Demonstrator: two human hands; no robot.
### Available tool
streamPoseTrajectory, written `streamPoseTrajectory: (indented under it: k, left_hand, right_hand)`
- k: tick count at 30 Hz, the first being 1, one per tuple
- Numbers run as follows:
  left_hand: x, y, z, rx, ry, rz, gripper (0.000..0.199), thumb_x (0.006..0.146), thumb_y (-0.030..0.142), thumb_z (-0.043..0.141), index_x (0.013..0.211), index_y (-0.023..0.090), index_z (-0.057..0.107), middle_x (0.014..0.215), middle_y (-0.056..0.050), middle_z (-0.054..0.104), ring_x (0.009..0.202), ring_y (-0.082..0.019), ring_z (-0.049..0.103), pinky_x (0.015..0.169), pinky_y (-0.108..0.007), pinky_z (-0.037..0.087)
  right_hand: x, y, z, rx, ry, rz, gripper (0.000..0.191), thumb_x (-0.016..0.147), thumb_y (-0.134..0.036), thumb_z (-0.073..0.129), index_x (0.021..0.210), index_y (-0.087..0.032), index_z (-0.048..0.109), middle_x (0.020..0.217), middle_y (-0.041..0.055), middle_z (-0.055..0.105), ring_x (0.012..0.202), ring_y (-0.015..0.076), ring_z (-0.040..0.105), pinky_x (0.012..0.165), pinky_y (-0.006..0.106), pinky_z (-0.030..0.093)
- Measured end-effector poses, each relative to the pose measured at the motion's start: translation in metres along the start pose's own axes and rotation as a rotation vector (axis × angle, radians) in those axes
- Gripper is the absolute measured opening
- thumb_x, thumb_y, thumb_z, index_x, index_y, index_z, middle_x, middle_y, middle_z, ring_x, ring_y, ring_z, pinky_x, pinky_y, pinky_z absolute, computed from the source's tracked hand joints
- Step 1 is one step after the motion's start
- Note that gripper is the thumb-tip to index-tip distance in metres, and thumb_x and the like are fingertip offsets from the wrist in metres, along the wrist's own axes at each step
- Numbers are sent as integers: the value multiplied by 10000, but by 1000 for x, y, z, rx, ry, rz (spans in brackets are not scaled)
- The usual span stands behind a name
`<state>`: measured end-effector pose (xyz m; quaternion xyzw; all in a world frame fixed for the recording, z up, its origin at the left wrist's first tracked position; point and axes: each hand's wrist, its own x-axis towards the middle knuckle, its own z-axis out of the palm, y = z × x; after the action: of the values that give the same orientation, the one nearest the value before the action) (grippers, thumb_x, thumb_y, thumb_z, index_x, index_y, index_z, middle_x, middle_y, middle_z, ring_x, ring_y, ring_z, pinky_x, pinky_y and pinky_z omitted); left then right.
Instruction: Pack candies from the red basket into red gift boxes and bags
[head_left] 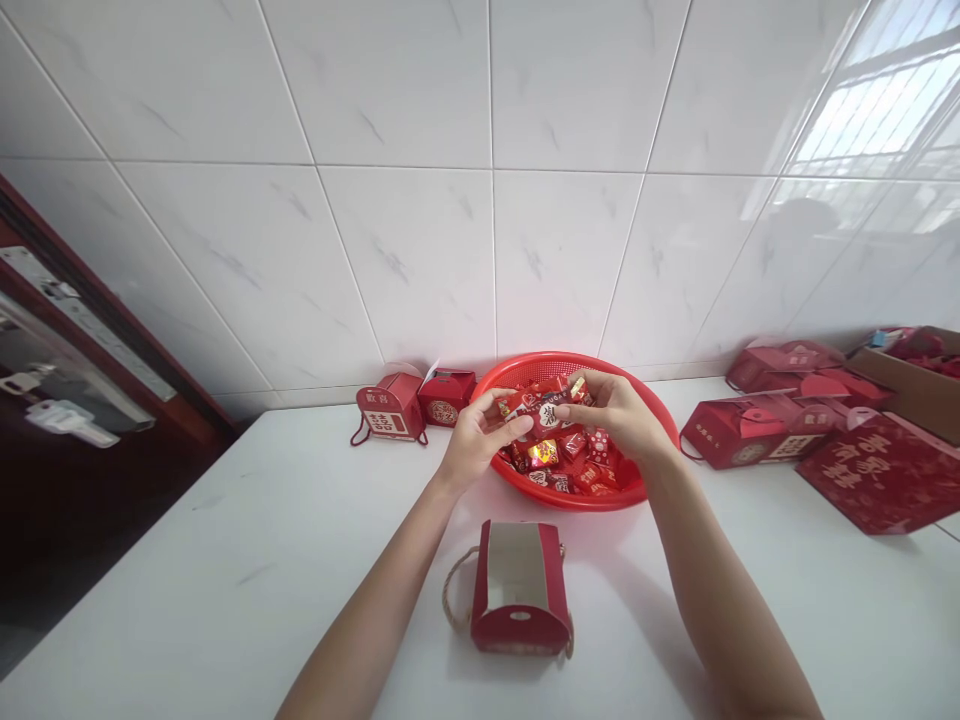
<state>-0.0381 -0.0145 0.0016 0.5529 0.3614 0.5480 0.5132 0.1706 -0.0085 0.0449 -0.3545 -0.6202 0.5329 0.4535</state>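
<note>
Above a red plastic basket (660, 420), my left hand (484, 432) and my right hand (611, 412) hold a red candy packet (544, 412) between them. Each hand pinches one side of the packet with thumb and fingers. Below it, the basket holds several wrapped candies (574, 446), mostly red, one with a yellow wrapper. Nearer to me on the counter stands a small red gift box (521, 632) with its top open and a pale inside. A rope handle (450, 590) sticks out at its left side.
Two small red boxes (390, 408) stand against the tiled wall, left of the basket. On the right are several more red gift boxes (750, 430), a red bag-like box (885, 470) and a brown carton (919, 380). A dark door with keys (71, 420) is at far left.
</note>
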Motion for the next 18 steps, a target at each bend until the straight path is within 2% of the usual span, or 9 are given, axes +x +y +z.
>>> streamPoseTrajectory:
  k: [5,13,18]
  left_hand:
    - [-3,9,2,-21,-33,14,534,617,465,926,1013,217,669,944,-25,770,921,-250,727,812,-358,594]
    - [-5,12,1,-79,-84,16,499,611,444,936,967,214,675,925,-18,762,832,-209,711,737,-313,583]
    - [-6,17,-1,-82,-131,-20,483,599,368,941,988,221,696,942,-20,761,876,-226,712,786,-334,579]
  right_hand:
    - [-4,-3,-1,38,-13,1,324,675,-372,895,811,-200,657,801,7,714,707,166,657,636,294,540]
    - [-8,-7,0,86,-35,-1,344,646,-363,917,810,-210,657,809,14,727,713,183,680,629,309,564]
    - [-10,-9,1,48,-13,-17,352,630,-362,927,797,-203,660,773,16,716,677,174,660,605,300,548]
